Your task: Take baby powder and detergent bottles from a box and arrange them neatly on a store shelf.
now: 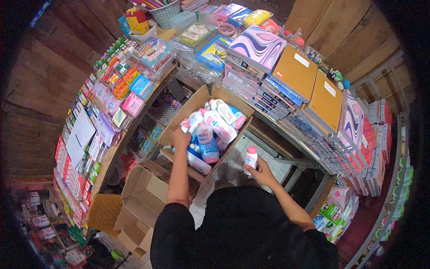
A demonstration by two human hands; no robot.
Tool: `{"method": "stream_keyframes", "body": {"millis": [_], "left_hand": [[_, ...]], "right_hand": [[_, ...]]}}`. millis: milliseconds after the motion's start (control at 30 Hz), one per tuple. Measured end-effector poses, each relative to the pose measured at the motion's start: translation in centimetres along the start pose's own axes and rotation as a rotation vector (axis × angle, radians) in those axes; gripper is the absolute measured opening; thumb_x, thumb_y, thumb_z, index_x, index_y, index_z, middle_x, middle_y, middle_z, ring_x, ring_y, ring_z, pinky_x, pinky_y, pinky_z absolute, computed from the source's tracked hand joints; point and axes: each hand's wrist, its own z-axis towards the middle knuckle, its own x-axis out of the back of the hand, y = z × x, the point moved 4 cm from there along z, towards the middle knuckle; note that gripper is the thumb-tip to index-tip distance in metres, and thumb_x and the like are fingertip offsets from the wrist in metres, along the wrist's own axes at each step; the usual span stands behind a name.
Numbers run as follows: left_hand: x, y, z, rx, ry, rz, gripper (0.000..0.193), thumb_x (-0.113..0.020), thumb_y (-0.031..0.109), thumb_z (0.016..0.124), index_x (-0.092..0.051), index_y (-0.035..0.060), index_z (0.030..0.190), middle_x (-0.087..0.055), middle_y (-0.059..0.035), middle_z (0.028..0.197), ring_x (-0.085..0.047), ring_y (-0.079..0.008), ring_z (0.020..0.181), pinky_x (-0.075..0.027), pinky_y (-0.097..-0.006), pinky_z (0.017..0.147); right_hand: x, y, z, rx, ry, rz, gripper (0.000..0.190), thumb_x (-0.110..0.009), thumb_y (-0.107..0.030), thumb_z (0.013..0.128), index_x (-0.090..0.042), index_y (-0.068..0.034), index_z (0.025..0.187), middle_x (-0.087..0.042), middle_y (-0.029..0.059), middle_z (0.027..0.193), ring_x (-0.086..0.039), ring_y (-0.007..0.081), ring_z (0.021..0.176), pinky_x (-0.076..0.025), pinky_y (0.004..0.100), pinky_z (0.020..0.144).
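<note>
My right hand (263,173) holds a small white baby powder bottle (250,158) with a pink cap, upright over the tiled floor. At the left side of an open cardboard box (228,153), my left hand (181,138) grips another pink-capped white bottle (185,125); its lower part is hidden by the fingers. Inside the box lie several baby powder bottles. A Mitu bottle (207,143) leans at the front, and a large My Baby bottle (220,125) lies behind it. A white bottle with a printed label (226,112) rests on top of the pile.
An emptier cardboard box (144,188) with raised flaps stands at my left. Small packaged goods (124,80) cover the left counter. Stacked notebooks (268,97) line the counter ahead and right. Plastic-wrapped packets (332,215) sit at lower right, beside a metal frame (302,185).
</note>
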Motion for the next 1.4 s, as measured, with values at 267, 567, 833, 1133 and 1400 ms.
{"method": "stream_keyframes", "body": {"millis": [267,567,833,1133,1400], "left_hand": [[0.3,-0.6,1.5,0.049,-0.095,0.075,0.029,-0.073,0.018,0.071,-0.068,-0.0003,0.094,-0.068,-0.0239,0.091,-0.066,-0.0407,0.091,-0.051,-0.0488,0.083],[2.0,2.0,-0.8,0.082,-0.367,-0.208,0.052,-0.083,0.038,0.068,-0.068,-0.0024,0.098,-0.069,-0.0252,0.088,-0.068,-0.0386,0.081,-0.053,-0.0447,0.072],[6.0,15.1,-6.6,0.13,-0.662,-0.976,0.022,-0.069,0.01,0.081,-0.066,-0.0081,0.093,-0.071,-0.0123,0.08,-0.068,-0.0203,0.068,-0.055,-0.0312,0.063],[2.3,34.8,-17.5,-0.388,-0.991,-0.736,0.033,-0.08,0.022,0.078,-0.069,-0.001,0.098,-0.07,-0.0064,0.085,-0.063,-0.0119,0.078,-0.05,-0.0301,0.071],[2.0,47.5,-26.4,-0.546,-1.004,-0.71,0.028,-0.078,0.026,0.08,-0.068,0.0007,0.088,-0.067,-0.0028,0.077,-0.057,-0.0087,0.071,-0.048,-0.0287,0.066]], "right_hand": [[0.4,0.8,-1.2,0.014,0.06,0.015,0.043,-0.069,-0.019,0.089,-0.051,0.001,0.123,-0.063,0.0073,0.105,-0.059,0.0145,0.096,-0.047,0.0317,0.086],[1.1,1.7,-2.6,-0.005,0.204,0.054,0.042,-0.069,-0.021,0.089,-0.052,0.0,0.122,-0.063,0.0073,0.107,-0.059,0.0145,0.097,-0.047,0.0315,0.086],[3.6,-1.7,-4.3,0.113,0.311,0.194,0.045,-0.068,-0.014,0.088,-0.05,0.001,0.127,-0.064,0.008,0.11,-0.06,0.0146,0.101,-0.048,0.0321,0.091],[9.1,-5.0,-8.0,0.243,0.396,0.196,0.046,-0.071,-0.02,0.088,-0.053,0.001,0.125,-0.064,0.0095,0.112,-0.063,0.0164,0.101,-0.051,0.0328,0.088],[19.2,-4.0,-17.5,0.376,0.463,0.323,0.037,-0.062,-0.009,0.093,-0.051,0.004,0.126,-0.062,0.0064,0.114,-0.058,0.0124,0.104,-0.048,0.0313,0.091]]}}
